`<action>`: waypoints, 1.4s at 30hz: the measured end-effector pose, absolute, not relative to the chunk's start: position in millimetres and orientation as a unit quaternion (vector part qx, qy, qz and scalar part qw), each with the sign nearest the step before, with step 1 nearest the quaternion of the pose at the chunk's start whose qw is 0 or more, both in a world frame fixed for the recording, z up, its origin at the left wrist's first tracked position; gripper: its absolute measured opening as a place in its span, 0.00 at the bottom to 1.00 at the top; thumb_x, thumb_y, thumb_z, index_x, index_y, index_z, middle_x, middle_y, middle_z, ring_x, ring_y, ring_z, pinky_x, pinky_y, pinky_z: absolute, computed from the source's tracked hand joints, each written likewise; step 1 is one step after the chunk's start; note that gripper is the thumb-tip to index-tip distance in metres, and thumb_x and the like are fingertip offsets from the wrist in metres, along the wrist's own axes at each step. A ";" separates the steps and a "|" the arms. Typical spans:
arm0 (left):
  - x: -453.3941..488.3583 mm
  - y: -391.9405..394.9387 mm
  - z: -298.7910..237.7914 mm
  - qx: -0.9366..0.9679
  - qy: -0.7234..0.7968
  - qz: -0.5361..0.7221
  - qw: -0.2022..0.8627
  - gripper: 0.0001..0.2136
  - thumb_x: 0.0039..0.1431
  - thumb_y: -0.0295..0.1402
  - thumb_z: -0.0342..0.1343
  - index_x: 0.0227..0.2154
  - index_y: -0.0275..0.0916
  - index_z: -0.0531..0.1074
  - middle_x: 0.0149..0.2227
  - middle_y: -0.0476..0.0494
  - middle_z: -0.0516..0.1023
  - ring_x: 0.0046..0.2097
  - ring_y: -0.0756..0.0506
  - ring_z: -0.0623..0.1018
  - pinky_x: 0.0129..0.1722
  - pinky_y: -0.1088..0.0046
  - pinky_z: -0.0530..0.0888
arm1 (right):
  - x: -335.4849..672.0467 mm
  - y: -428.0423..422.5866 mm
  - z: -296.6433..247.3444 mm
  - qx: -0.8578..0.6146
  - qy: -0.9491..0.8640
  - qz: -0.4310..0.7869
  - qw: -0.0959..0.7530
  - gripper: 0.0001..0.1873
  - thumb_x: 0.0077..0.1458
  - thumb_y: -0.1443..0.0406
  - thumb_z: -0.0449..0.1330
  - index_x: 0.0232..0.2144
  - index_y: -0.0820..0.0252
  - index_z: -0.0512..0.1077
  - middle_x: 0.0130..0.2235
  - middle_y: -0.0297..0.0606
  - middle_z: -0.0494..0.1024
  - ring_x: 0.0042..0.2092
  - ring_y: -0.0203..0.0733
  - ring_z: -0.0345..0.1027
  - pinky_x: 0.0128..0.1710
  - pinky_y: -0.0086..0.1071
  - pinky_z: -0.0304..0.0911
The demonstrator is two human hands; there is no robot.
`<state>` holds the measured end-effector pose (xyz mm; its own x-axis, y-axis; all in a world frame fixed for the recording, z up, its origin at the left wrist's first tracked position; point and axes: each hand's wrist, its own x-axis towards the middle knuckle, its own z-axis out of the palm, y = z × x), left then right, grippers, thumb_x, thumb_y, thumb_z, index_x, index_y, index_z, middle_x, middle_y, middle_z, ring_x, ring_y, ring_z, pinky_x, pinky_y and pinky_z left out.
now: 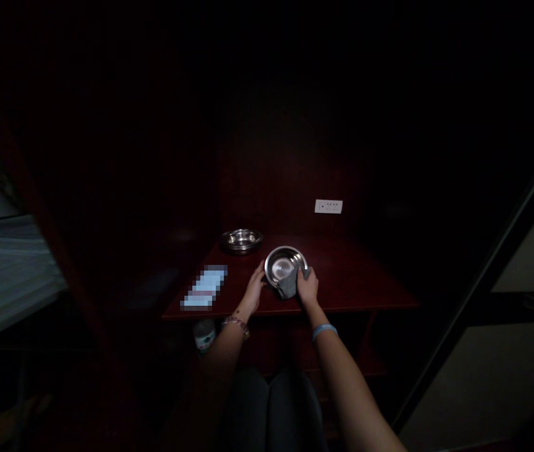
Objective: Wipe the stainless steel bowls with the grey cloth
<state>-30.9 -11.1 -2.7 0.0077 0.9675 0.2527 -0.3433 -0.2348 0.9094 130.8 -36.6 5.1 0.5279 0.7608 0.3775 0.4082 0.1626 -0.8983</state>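
Observation:
A shiny metal bowl (280, 266) is held up over the front of the dark red desk, tilted so that its inside faces me. My left hand (254, 290) grips the bowl at its left side, the fingers partly hidden behind it. A grey cloth (288, 285) is bunched in my right hand (307, 287), pressed against the bowl's lower right rim and hanging over its edge. Behind and to the left, a wider, shallow metal dish (241, 240) rests on the desk, possibly more than one stacked.
The dark red desk (356, 276) ends at a back wall with a white power socket (328, 206). At the desk's left lies a blurred-out bright flat item (205, 287). Below the front left edge stands a clear bottle (204, 334). Dark panels close in both sides.

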 end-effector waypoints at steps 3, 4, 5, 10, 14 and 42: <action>-30.8 -11.0 -3.4 0.482 0.328 0.621 0.524 0.21 0.55 0.35 0.52 0.53 0.44 0.69 0.62 0.44 0.63 0.62 0.39 0.63 0.55 0.61 0.65 | 130.8 -36.8 5.9 -0.631 -0.465 0.148 0.604 0.14 0.57 0.55 0.53 0.36 0.59 0.71 0.36 0.43 0.78 0.40 0.45 0.73 0.38 0.31 0.63; -30.7 -11.3 -3.3 0.482 0.329 0.621 0.523 0.21 0.56 0.36 0.52 0.53 0.44 0.69 0.63 0.44 0.62 0.62 0.39 0.63 0.55 0.60 0.65 | 130.8 -36.9 6.0 -0.631 -0.465 0.148 0.603 0.14 0.57 0.55 0.53 0.35 0.59 0.71 0.37 0.43 0.78 0.40 0.45 0.73 0.38 0.30 0.63; -30.5 -11.7 -3.0 0.483 0.330 0.621 0.522 0.21 0.56 0.36 0.51 0.53 0.45 0.69 0.63 0.45 0.62 0.62 0.39 0.63 0.55 0.60 0.65 | 130.8 -37.0 6.1 -0.631 -0.465 0.148 0.604 0.14 0.56 0.55 0.53 0.35 0.59 0.71 0.36 0.43 0.78 0.40 0.45 0.73 0.38 0.30 0.63; -30.4 -13.6 -1.2 0.486 0.329 0.615 0.526 0.21 0.57 0.36 0.51 0.55 0.45 0.66 0.65 0.46 0.58 0.64 0.40 0.60 0.56 0.60 0.64 | 130.6 -37.7 5.9 -0.628 -0.466 0.145 0.606 0.15 0.56 0.55 0.53 0.35 0.59 0.71 0.35 0.42 0.78 0.39 0.44 0.73 0.37 0.29 0.63; -30.6 -16.1 0.0 0.480 0.329 0.619 0.527 0.22 0.57 0.37 0.53 0.55 0.45 0.66 0.64 0.44 0.60 0.64 0.40 0.60 0.57 0.61 0.64 | 130.6 -37.7 6.0 -0.629 -0.465 0.145 0.606 0.15 0.56 0.55 0.53 0.36 0.59 0.71 0.36 0.43 0.78 0.39 0.45 0.73 0.37 0.30 0.63; -29.4 -18.5 2.4 0.482 0.320 0.627 0.521 0.21 0.55 0.33 0.51 0.54 0.43 0.68 0.62 0.43 0.64 0.61 0.40 0.64 0.55 0.62 0.66 | 129.9 -40.6 8.1 -0.631 -0.463 0.142 0.605 0.16 0.56 0.55 0.54 0.37 0.60 0.72 0.35 0.43 0.78 0.38 0.46 0.73 0.38 0.32 0.64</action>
